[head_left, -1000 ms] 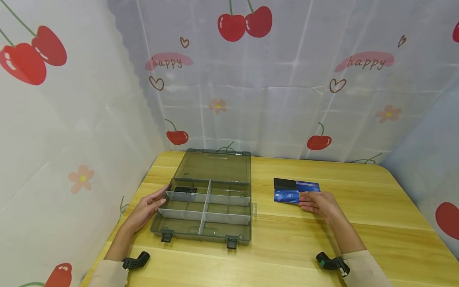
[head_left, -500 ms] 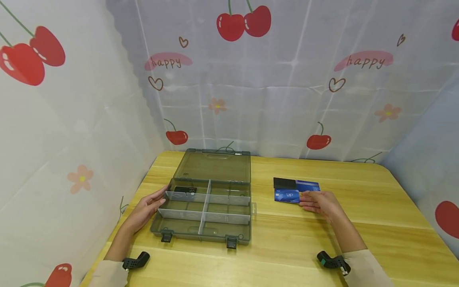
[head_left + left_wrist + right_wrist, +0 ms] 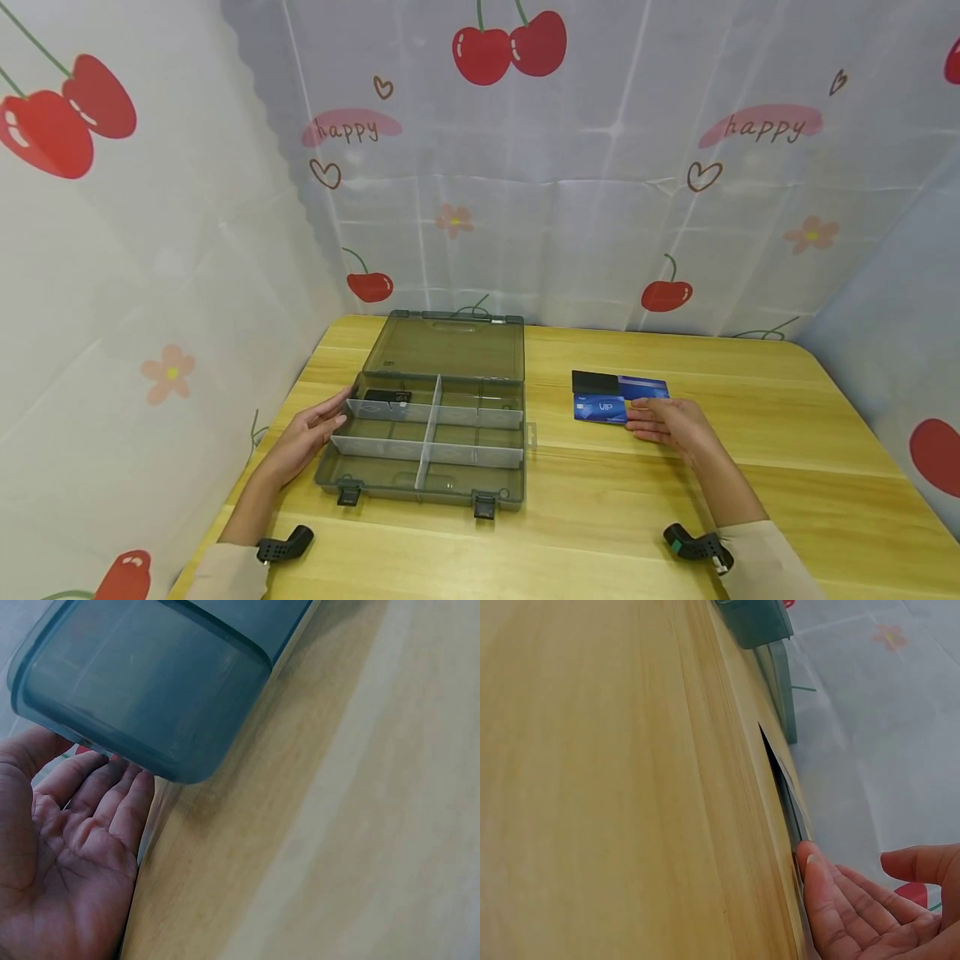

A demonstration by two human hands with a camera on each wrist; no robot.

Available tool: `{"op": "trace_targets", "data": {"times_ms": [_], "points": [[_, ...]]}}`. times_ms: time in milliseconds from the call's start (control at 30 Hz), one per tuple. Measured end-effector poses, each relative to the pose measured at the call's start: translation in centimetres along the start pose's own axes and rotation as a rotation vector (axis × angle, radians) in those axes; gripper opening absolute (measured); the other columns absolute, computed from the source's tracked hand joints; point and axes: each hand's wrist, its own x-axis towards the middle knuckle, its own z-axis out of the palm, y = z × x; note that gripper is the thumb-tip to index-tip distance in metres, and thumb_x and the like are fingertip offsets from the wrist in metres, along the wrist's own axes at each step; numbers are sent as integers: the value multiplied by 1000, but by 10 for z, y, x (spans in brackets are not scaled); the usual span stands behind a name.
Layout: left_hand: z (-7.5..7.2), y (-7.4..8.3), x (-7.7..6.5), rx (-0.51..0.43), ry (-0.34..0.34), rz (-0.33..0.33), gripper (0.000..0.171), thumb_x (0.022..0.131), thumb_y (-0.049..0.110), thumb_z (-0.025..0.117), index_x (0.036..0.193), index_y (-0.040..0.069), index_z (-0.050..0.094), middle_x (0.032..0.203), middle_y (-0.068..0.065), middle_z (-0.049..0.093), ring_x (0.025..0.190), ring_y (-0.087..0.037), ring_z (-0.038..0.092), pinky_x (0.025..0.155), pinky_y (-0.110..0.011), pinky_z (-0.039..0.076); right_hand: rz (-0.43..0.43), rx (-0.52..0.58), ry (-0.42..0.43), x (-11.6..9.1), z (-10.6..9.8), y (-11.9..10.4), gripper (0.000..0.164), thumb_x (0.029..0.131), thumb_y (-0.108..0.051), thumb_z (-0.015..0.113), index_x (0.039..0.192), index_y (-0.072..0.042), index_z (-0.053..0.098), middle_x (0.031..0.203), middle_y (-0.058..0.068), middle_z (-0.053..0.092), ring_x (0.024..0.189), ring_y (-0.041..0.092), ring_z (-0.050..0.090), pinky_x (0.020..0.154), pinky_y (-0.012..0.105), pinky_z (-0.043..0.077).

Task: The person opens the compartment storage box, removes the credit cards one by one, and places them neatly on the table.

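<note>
My left hand (image 3: 303, 437) rests against the left wall of a grey see-through divider box (image 3: 472, 479), its fingertips (image 3: 142, 784) on the outer wall and the thumb up near the rim. A black VIP card (image 3: 388, 397) lies in the back left compartment. At the right, my right hand (image 3: 671, 425) touches a blue VIP card (image 3: 600, 408), covering its right end. In the right wrist view its fingertips (image 3: 807, 851) meet the edge of a thin, tilted card, and the thumb is apart. A black card (image 3: 595, 383) and another blue card (image 3: 643, 387) lie just behind.
The box lid (image 3: 450, 346) stands opened toward the back, and two front latches (image 3: 348, 496) hang down. White dividers split the box into several compartments. A patterned curtain (image 3: 555, 233) closes off the wooden table (image 3: 585, 533) at the back and sides.
Almost nothing differs. The view shifts very slightly; both hands, the box and the cards keep their places.
</note>
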Motion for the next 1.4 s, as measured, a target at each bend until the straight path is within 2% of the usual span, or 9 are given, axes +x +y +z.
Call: {"op": "trace_targets", "data": {"times_ms": [267,500,733,800,867,967,1133,1233,1400], "points": [[0,0,0,-12,4,0,61,108,20,51,162,8,24,169,-11,10,154,-33,0,117,-49,12,-18,-7,-14,2,-2,3,48,110,-18,43,141,19,45,118,22,71,94,20,75,82,32,60],[0,-1,0,-8,1,0,61,108,21,51,162,9,24,169,-11,9,154,-34,1,118,-38,18,-32,-19,-33,1,-3,4,49,110,-18,41,142,19,43,119,22,71,97,19,74,84,32,59],[0,0,0,-14,6,-2,62,108,21,51,162,7,24,169,-12,9,154,-35,1,117,-50,11,-47,-7,-26,0,-4,3,49,110,-18,41,142,20,42,120,23,70,99,19,74,85,33,59],[1,0,0,-16,4,1,62,108,21,51,162,8,24,169,-12,9,154,-34,0,119,-45,14,-54,7,-19,1,-5,2,50,111,-20,42,143,19,42,121,22,70,100,19,74,86,32,58],[1,0,0,-18,1,6,62,108,20,51,162,8,24,169,-12,9,154,-34,0,118,-33,21,-84,11,-15,0,-5,1,51,111,-21,42,144,18,41,123,22,69,102,18,73,87,32,58],[0,0,1,-17,-4,12,62,108,20,51,162,8,24,169,-13,8,154,-35,0,109,-15,30,-126,-16,2,-1,-5,-4,52,110,-23,44,145,16,43,126,23,68,105,19,72,89,33,57],[-4,0,0,-17,12,18,61,108,18,50,162,7,24,169,-16,8,153,-37,2,102,-8,33,-188,-41,26,-2,1,-14,52,110,-25,46,144,14,46,128,23,67,107,21,72,93,36,55],[-5,1,0,-9,13,10,61,108,18,50,162,6,24,169,-16,9,153,-37,2,107,-15,32,-216,-66,46,-4,5,-16,54,109,-28,50,142,14,49,128,25,66,106,19,72,95,39,55],[-1,0,1,-14,-2,-11,62,108,19,51,162,7,24,169,-15,10,153,-36,2,119,-49,14,-258,-203,85,-14,8,-15,53,106,-30,56,140,11,53,130,28,63,111,27,70,95,43,54]]}}
